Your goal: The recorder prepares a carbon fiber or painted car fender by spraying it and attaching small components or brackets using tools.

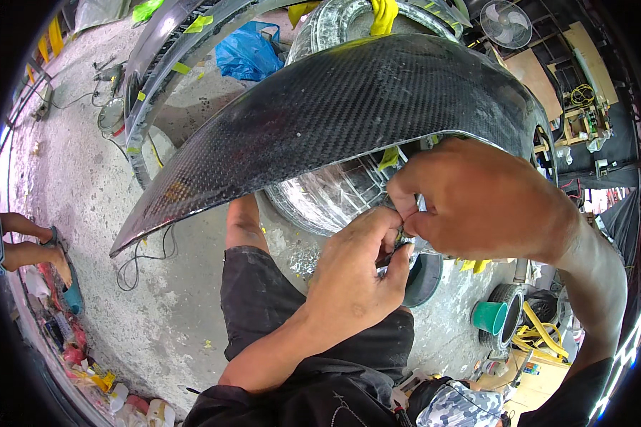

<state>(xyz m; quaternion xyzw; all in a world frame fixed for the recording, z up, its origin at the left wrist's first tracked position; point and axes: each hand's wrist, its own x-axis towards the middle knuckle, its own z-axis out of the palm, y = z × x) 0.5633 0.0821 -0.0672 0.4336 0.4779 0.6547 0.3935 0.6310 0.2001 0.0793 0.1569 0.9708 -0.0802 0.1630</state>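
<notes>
A long, curved carbon-fibre panel (320, 107) with a black weave and dusty patches spans the middle, its pointed end toward the left. Below its near edge my two hands meet. My left hand (356, 267) is closed, thumb and fingers pinched round a small thing that I cannot make out. From the right my right hand (470, 199) reaches over, its thumb and forefinger pinched together at the same spot, close to the panel's edge. What the right fingers grip, if anything, is hidden. Behind the hands, a whitish, plastic-wrapped tyre (327, 196) sits under the panel.
At the upper left lies another curved dark part with yellow-green tape (181, 67). A blue plastic bag (248, 53) is near it. On the right are a green bucket (489, 317), a tyre (507, 302) and a fan (506, 23). Another person's legs (32, 252) show at far left.
</notes>
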